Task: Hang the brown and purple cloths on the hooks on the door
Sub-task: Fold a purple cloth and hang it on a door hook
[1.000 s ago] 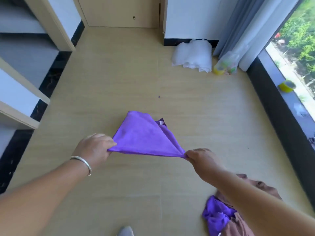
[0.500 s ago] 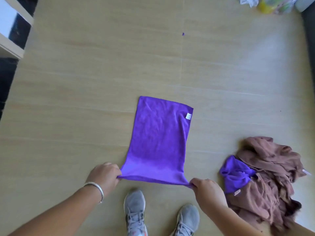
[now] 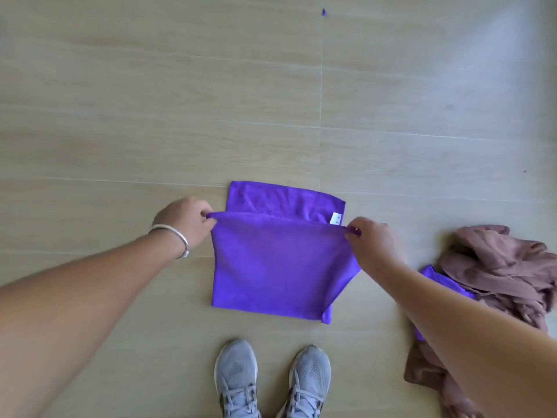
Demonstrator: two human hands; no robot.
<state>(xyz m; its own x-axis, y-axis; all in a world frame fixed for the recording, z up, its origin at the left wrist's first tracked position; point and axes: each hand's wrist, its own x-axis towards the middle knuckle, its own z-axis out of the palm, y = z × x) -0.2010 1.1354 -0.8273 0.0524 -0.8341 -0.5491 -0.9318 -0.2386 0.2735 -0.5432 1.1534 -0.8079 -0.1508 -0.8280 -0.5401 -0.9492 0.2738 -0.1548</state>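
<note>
Head view: two hands, left hand [image 3: 184, 223] and right hand [image 3: 373, 241], fingers pinching one purple cloth [image 3: 277, 267]; another purple cloth [image 3: 437, 277] beside brown cloths [image 3: 497, 267].

Bright, even daylight; a paler wash of light falls across the floor [image 3: 120, 86] at upper right. Shadows are soft and faint. Wide-angle distortion enlarges both forearms at the lower edges. Slight softness overall; no harsh glare.

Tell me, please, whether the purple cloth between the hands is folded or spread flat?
Partly folded: both hands pinch the purple cloth near edge, doubled over toward its far edge.
</note>
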